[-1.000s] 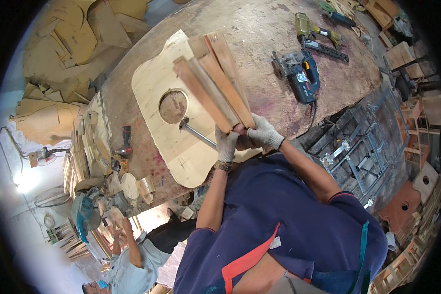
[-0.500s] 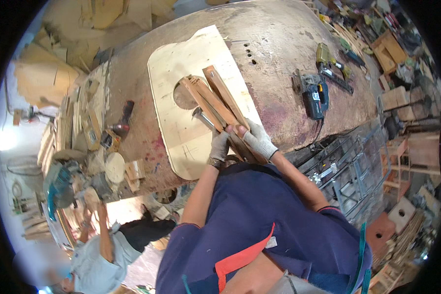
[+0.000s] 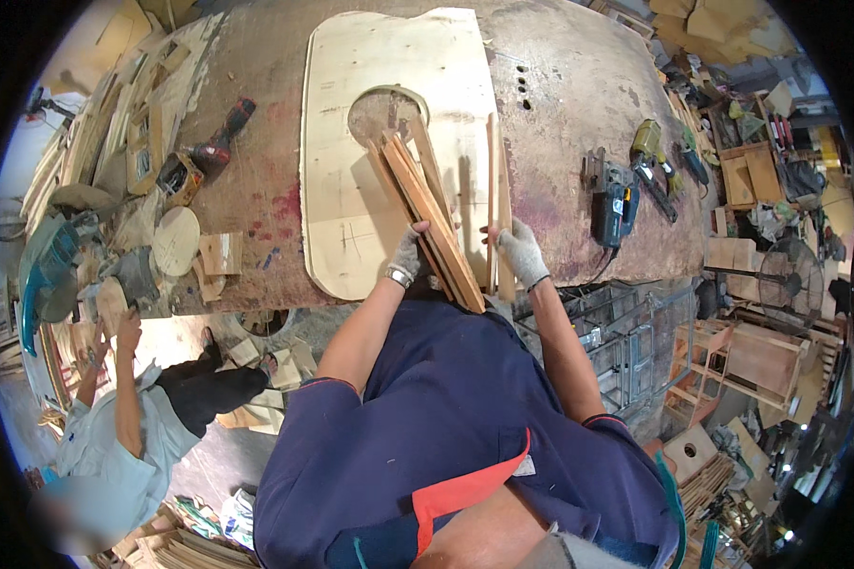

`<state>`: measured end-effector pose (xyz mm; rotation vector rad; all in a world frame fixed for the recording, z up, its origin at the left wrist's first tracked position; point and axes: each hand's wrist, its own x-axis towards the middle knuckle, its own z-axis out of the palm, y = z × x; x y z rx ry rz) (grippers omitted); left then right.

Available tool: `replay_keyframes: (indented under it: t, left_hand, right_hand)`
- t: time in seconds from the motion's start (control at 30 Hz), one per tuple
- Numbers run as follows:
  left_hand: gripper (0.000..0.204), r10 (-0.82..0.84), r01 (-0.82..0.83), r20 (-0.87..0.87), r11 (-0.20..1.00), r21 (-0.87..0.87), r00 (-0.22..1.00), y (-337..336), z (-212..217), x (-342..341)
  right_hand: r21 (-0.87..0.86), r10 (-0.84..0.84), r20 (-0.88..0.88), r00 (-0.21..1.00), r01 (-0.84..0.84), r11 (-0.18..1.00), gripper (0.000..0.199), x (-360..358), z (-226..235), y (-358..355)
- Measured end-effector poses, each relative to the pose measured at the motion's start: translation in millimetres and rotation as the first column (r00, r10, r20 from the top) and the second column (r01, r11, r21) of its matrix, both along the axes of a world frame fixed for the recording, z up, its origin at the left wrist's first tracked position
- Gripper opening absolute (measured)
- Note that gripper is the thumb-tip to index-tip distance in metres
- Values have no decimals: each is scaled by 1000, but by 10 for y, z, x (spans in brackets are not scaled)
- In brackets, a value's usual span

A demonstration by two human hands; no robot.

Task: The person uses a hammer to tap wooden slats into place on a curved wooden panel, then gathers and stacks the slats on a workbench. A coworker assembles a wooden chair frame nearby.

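Left hand [image 3: 410, 256]: it wears a grey glove and holds a bunch of brown wood strips [image 3: 427, 220]. The fingers are curled round the near end of the bunch.
Right hand [image 3: 520, 252]: also gloved, it holds one thin wood strip [image 3: 491, 204] standing on its edge, apart from the bunch.
Where the wood is: both the bunch and the single strip rest on the big pale board [image 3: 370, 171] with a round hole, which lies on the table [image 3: 579, 123].
Doing it well: I think the person should keep a firm hold on the bunch so the strips do not slide, and pull the single strip straight away from the others. The blue power tool [image 3: 612, 204] sits near the right hand, so the strip should stay away from it.
What is different: half a second ago both hands were close together on one bunch. Now the hands are apart, and one strip is split off to the right.
Nearby: another person [image 3: 133, 417] in a light blue shirt crouches on the floor to the left.
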<state>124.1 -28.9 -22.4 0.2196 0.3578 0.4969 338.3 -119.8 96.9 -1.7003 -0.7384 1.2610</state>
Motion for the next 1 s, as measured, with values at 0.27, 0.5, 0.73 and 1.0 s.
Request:
replay_keyframes:
  t: [0.27, 0.5, 0.73, 1.0]
  left_hand:
    - [122, 124, -135, -96, 984, -119, 988, -68, -231, -7]
    - [99, 118, -137, -118, 977, -166, 986, -64, 0, -26]
    - [77, 295, -316, -408, 949, 17, 864, -27, -447, 32]
    - [83, 277, -315, -252, 941, -122, 927, -17, 170, -33]
  right_hand:
    - [-16, -8, 15, 1000, 8, 1000, 43, -222, 13, 169]
    - [-51, 169, 367, 915, -162, 986, 54, -696, 325, 137]
    - [-182, 311, 733, 605, -265, 947, 68, -803, 263, 22]
    - [-27, -78, 187, 979, 84, 996, 46, -501, -40, -58]
